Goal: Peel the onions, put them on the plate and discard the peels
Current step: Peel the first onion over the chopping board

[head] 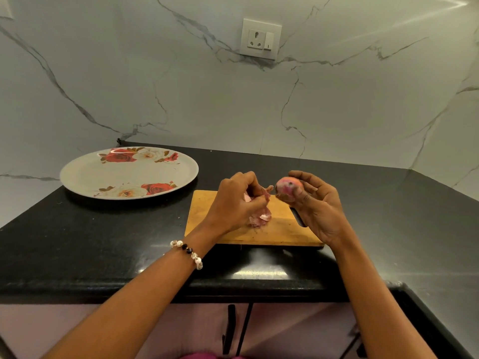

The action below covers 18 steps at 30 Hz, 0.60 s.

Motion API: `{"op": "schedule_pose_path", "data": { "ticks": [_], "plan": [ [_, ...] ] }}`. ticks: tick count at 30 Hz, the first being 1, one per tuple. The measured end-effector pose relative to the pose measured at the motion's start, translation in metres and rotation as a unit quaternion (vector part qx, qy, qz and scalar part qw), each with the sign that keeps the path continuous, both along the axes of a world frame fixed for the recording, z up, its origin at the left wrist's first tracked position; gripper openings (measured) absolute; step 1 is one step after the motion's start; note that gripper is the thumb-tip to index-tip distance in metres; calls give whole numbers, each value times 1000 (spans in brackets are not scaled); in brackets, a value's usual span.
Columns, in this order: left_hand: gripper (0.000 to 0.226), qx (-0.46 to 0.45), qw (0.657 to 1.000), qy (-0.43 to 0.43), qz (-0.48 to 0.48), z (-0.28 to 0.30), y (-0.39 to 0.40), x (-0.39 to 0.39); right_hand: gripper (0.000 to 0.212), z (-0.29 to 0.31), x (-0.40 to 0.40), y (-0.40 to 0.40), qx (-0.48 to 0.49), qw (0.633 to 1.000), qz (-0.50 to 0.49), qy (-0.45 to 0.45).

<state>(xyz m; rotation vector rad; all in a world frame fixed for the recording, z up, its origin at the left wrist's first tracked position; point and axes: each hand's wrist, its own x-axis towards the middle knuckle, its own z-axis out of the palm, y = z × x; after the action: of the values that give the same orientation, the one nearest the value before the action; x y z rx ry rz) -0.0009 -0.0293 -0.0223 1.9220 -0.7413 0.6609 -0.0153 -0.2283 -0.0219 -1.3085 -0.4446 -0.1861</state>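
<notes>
My right hand (317,206) holds a small pink onion (287,189) between thumb and fingers, raised above the right end of the wooden cutting board (223,229). Just left of it, my left hand (237,202) pinches a strip of pink peel (267,194) with curled fingers. A small heap of loose peels (259,218) lies on the board under my left hand, partly hidden by it. The round floral plate (85,177) sits on the counter at the left with nothing on it.
The board lies on a black counter (103,242) that ends in a front edge near me. A marble wall with a socket (260,38) stands behind. A dark object (300,221) shows at the board's right end, behind my right hand.
</notes>
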Motion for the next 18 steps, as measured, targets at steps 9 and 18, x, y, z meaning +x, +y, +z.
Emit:
{"op": "schedule_pose_path", "data": {
  "ticks": [9,18],
  "plan": [
    [27,23,996,-72,40,-4,1,8,78,5,-5,-1,40,999,10,-9],
    [69,46,997,-65,22,-6,1,8,76,1,-5,0,-89,994,4,-59]
  ]
}}
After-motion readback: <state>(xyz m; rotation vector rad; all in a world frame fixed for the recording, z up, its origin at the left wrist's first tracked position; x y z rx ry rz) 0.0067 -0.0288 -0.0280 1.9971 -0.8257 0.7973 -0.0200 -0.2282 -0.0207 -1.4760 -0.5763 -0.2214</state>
